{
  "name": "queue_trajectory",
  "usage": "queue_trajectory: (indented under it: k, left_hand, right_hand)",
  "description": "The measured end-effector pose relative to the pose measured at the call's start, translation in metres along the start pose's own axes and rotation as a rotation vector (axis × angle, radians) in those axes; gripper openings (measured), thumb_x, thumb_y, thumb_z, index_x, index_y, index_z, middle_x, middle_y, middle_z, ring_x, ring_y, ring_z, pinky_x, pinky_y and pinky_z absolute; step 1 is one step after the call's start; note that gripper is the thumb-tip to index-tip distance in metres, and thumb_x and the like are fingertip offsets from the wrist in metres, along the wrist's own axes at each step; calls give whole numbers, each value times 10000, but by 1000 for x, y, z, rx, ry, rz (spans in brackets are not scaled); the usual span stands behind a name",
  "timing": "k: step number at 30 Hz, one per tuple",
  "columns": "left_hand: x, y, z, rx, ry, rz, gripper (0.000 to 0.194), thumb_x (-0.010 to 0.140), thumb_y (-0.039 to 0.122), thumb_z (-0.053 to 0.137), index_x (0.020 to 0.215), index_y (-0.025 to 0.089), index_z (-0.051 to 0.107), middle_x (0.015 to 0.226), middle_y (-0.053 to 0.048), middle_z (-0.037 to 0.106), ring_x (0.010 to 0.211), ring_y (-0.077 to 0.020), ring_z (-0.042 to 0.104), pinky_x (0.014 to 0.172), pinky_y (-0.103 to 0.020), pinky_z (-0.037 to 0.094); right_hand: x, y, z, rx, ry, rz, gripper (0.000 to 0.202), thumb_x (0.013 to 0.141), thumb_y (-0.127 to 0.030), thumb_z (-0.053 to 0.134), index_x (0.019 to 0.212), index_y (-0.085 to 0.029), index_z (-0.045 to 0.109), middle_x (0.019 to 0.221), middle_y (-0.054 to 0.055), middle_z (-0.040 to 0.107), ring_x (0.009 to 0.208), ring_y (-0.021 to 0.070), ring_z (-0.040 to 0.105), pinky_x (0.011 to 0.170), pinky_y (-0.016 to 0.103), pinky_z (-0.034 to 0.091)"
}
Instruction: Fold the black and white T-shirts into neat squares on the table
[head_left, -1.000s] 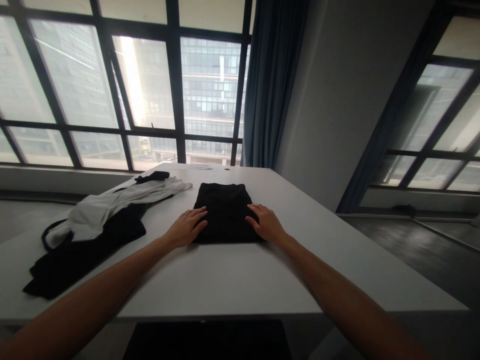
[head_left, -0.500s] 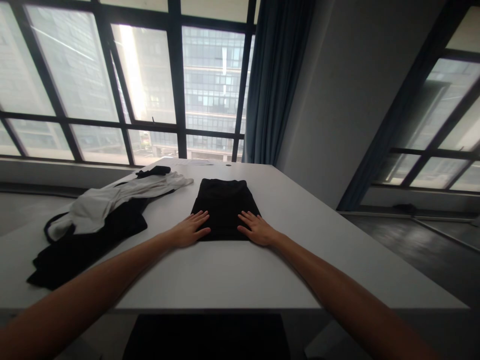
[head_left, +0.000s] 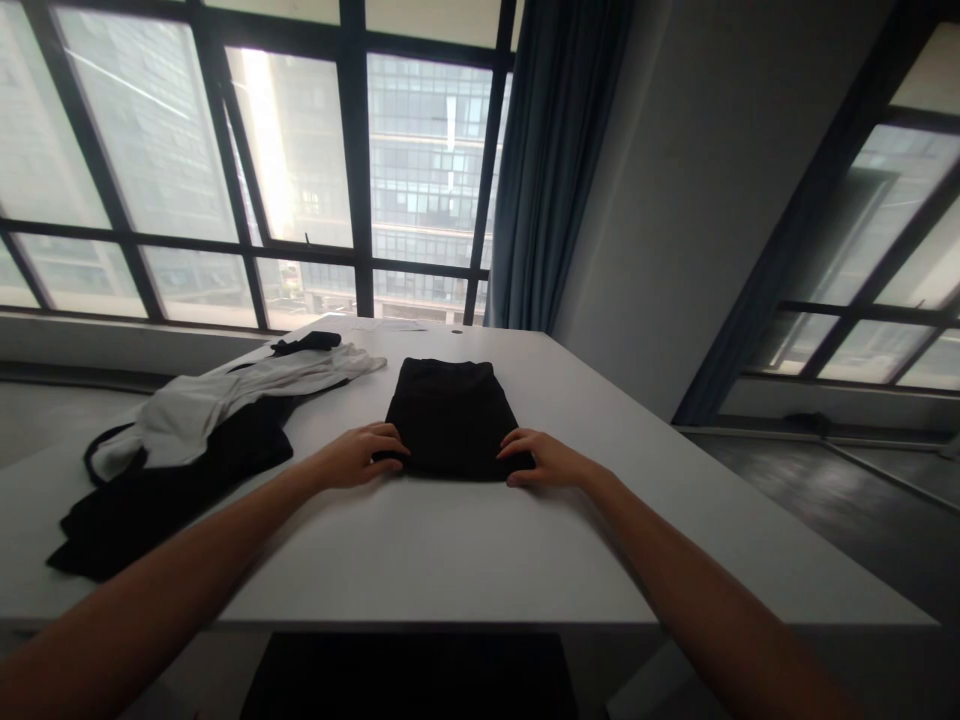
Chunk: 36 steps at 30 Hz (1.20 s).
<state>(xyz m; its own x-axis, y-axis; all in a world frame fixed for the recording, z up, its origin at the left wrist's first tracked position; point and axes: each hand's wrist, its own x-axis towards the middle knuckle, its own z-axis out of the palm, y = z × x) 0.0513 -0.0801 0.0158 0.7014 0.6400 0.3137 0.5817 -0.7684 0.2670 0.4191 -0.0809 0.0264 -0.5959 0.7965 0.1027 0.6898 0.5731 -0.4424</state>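
Note:
A folded black cloth [head_left: 451, 415] lies flat on the white table [head_left: 435, 560], in front of me. At its near left corner my left hand [head_left: 364, 455] has its fingers curved round the edge, thumb below and fingertips on top. My right hand [head_left: 544, 460] grips the near right corner in the same way, with dark fabric between thumb and fingers. The cloth's near edge rests on or close to the tabletop.
Left on the table is a loose pile of garments, a white one [head_left: 184, 410] over a black one [head_left: 172, 505]. A small black piece [head_left: 307, 343] lies behind them. Windows and a blue curtain [head_left: 551, 170] stand beyond; a dark chair [head_left: 409, 675] is below the near edge.
Both hands have gone from lying flat with spread fingers on the black cloth to its near corners, moving slightly outward and curling round the edges.

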Motion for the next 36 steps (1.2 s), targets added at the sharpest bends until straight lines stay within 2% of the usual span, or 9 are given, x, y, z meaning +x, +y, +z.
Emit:
queue_trajectory:
  k: [2, 5, 10, 13, 17, 21, 27, 32, 36]
  left_hand:
    - [1, 2, 0, -1, 10, 12, 335, 942, 444, 489, 1070, 251, 731, 1051, -72, 668, 968, -221, 636, 889, -324, 491]
    - [0, 5, -2, -24, 13, 36, 327, 955, 421, 476, 1067, 243, 727, 1027, -71, 677, 945, -215, 640, 869, -317, 485]
    - [0, 28, -12, -289, -133, 97, 358, 906, 506, 562, 910, 199, 747, 851, -56, 701, 758, -177, 648, 733, -278, 502]
    - [5, 37, -7, -364, -138, 92, 429, 934, 541, 495, 978, 193, 741, 931, -67, 721, 844, -192, 666, 799, -296, 514]
    - [15, 27, 16, -152, 33, -86, 537, 973, 552, 384, 1349, 216, 566, 1393, -102, 560, 1267, -259, 513, 1080, -417, 381]
    - [19, 1, 38, -1, -59, -170, 644, 960, 593, 366, 1472, 205, 408, 1567, -98, 323, 1445, -270, 280, 1179, -462, 213]
    - [19, -20, 52, 0, -119, -174, 667, 953, 614, 358, 1502, 235, 350, 1594, -69, 225, 1477, -255, 168, 1197, -446, 140]
    - [16, -17, 40, -101, -101, -180, 601, 972, 529, 354, 1483, 212, 386, 1584, -65, 273, 1474, -238, 193, 1198, -443, 161]
    - [0, -28, 9, -157, -59, -94, 441, 927, 333, 444, 1349, 265, 556, 1472, -39, 492, 1393, -231, 389, 1186, -472, 210]
  right_hand:
    - [1, -3, -3, 10, 39, -15, 313, 794, -444, 677, 993, -220, 768, 1125, 80, 669, 958, 226, 636, 917, 359, 479]
    - [-1, -7, -8, 18, 30, -29, 255, 813, -389, 644, 924, -202, 777, 975, 64, 695, 826, 192, 632, 818, 324, 494]
    - [-17, -17, -26, 145, -244, 29, 336, 732, -496, 722, 846, -187, 788, 831, 47, 718, 751, 191, 651, 736, 296, 509]
    - [-18, -25, -26, 137, -146, 77, 466, 767, -567, 678, 1070, -221, 751, 1010, 70, 736, 910, 239, 670, 820, 334, 519]
    - [3, -26, -1, -73, 146, 78, 676, 844, -603, 576, 1398, -220, 523, 1414, 116, 538, 1291, 297, 493, 1092, 457, 360]
    - [21, -9, 27, -234, 54, 158, 701, 933, -625, 379, 1500, -213, 362, 1571, 112, 301, 1467, 285, 208, 1188, 540, 79]
    - [25, 10, 39, -191, -71, 284, 747, 927, -698, 250, 1545, -278, 226, 1623, 45, 108, 1494, 274, 40, 1176, 576, 23]
    - [26, 15, 33, -134, -50, 259, 680, 954, -623, 309, 1525, -255, 294, 1616, 53, 166, 1492, 265, 93, 1185, 559, 66]
    - [13, 30, 8, -68, 78, 143, 481, 958, -360, 414, 1411, -227, 504, 1492, 69, 455, 1393, 214, 383, 1183, 417, 242]
